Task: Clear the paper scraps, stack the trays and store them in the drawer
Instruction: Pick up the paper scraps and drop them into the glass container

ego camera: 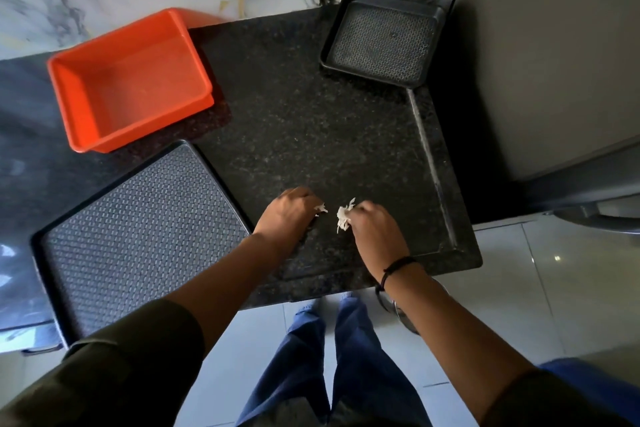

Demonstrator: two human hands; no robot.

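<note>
Presently, all positions are referenced to the black granite counter (311,114). Large textured tray (138,236) lies at its near-left corner, overhanging the edge; orange tub (128,80) stands behind it at the counter's left. Left hand (287,215), at the counter's near-centre, is closed on a small paper scrap (321,208). Right hand (372,229), just beside it, pinches a larger clump of scraps (344,215). Small black tray (382,38) sits at the far-right corner.

— Where are the hands?
— Both arms reach forward; the left hand (289,215) is curled, knuckles up.
— And the right hand (372,225)?
— Fingers pinched closed, a dark band on its wrist.
</note>
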